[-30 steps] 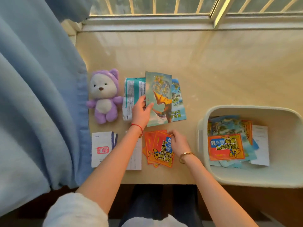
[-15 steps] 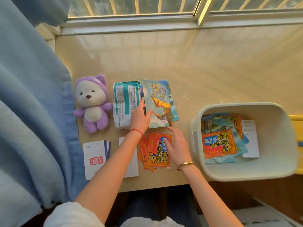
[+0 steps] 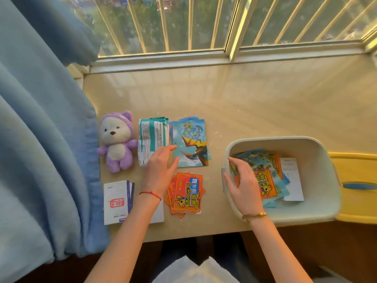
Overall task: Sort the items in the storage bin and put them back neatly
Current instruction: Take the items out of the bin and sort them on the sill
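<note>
A pale storage bin (image 3: pixel 318 213) stands at the right of the sill and holds an orange packet (image 3: pixel 266 185), blue cards and white paper. My right hand (image 3: pixel 241 186) reaches over its left rim, fingers spread above the packets, holding nothing that I can see. My left hand (image 3: pixel 160 168) hovers open beside the stack of blue dinosaur cards (image 3: pixel 190 140), which lies flat. Below it sits a pile of orange packets (image 3: pixel 186 194). Teal-and-white packets (image 3: pixel 152 137) lie left of the cards.
A purple plush bear (image 3: pixel 116 140) lies at the far left. White booklets (image 3: pixel 116 201) rest near the front edge under my left forearm. A blue curtain (image 3: pixel 40 139) hangs on the left, a barred window (image 3: pixel 204 23) lies behind, and something yellow (image 3: pixel 357 186) sits right of the bin.
My left hand let go of the dinosaur card, which now lies flat on its stack. My right hand moved from the orange pile over to the bin.
</note>
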